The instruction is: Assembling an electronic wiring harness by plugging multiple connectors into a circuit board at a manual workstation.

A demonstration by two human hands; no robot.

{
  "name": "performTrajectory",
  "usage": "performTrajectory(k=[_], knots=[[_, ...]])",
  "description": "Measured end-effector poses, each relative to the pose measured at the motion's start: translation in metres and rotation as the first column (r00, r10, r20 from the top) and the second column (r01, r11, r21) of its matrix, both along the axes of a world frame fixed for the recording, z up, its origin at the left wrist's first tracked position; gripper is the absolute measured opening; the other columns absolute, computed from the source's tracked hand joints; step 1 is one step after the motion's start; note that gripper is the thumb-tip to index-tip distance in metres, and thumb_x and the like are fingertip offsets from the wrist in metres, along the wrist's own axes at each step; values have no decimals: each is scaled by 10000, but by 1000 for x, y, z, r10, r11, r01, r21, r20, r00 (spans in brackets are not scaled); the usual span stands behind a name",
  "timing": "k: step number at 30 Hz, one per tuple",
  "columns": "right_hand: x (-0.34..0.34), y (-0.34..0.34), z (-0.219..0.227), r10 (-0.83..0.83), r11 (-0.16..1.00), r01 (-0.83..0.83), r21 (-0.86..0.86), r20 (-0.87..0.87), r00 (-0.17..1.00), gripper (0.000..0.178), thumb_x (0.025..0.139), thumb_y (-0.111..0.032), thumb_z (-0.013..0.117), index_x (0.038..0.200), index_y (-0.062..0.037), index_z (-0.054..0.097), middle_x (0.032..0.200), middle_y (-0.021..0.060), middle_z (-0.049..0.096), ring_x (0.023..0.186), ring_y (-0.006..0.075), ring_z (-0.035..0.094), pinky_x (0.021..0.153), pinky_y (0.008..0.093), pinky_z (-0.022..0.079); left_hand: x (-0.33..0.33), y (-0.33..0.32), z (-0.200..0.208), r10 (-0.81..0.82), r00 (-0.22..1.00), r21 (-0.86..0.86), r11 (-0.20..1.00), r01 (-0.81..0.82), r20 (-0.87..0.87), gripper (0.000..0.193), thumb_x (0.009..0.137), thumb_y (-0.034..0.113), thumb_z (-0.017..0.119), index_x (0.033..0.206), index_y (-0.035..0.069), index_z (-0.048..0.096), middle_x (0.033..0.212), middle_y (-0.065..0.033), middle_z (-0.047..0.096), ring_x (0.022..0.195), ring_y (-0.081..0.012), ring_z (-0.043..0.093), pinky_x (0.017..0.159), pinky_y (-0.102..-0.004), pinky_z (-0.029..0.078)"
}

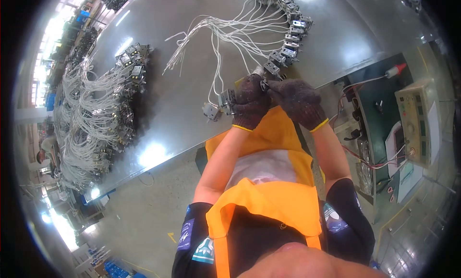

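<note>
Both hands wear dark knitted gloves with yellow cuffs and meet at the edge of the grey metal table [177,114]. My left hand [252,102] is closed around a small metal part [260,72] whose top shows above the fingers. My right hand [298,102] is closed too, its fingertips pressed together against that part; what they pinch is hidden. Beside my left hand are two boxy metal parts with white wires [211,112]. Ahead, a curved row of similar metal parts [294,35] lies on the table, their white wires [216,24] gathered toward the left.
A large heap of wired metal parts [103,100] covers the table's left side. To my right, a beige instrument box [415,126] with cables stands on a green-topped bench, near red-handled scissors [391,194] and a red clip [396,70]. Another person [49,148] is far left.
</note>
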State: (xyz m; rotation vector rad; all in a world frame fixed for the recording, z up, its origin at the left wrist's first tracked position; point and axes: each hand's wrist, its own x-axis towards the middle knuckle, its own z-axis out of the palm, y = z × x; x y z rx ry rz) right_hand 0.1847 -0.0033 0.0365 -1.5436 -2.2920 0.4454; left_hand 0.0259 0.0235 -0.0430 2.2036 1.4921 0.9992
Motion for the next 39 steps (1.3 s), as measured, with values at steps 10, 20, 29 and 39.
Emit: performTrajectory(k=[10, 20, 29, 39], knots=[[-10, 2, -17, -22, 999, 28, -34, 168, 985, 166, 906, -169, 519, 958, -61, 634, 828, 213, 651, 804, 409, 628, 689, 516, 491, 9, -1, 5, -76, 992, 107, 992, 65, 98, 230, 774, 169, 661, 944, 37, 580, 847, -223, 602, 833, -424, 593, 726, -496, 464], [8, -15, -11, -27, 998, -1, -65, -421, 906, 281, 891, -157, 604, 1141, -35, 645, 903, 185, 688, 802, 312, 680, 720, 416, 528, 0, -30, 53, 208, 932, -439, 896, -59, 298, 567, 905, 197, 613, 1395, -18, 426, 1336, -269, 529, 1225, -374, 543, 1018, -394, 425], [-12, -20, -58, -154, 899, -258, -353, -808, 568, 300, 908, -127, 633, 1199, -53, 647, 1048, 152, 704, 957, 277, 686, 844, 344, 512, -18, -46, 83, 104, 987, 43, 993, -109, 119, 534, 949, 193, 573, 1417, 0, 404, 1383, -259, 478, 1310, -386, 445, 1067, -425, 369], [-9, -40, -74, -9, 936, -280, -214, -810, 586, 374, 884, -78, 637, 1257, -70, 625, 1172, 146, 676, 1071, 234, 658, 900, 308, 499, -50, -32, 57, -17, 944, -25, 1000, 10, -331, 598, 766, 140, 690, 1322, 39, 493, 1119, -208, 596, 1051, -399, 552, 887, -479, 466]])
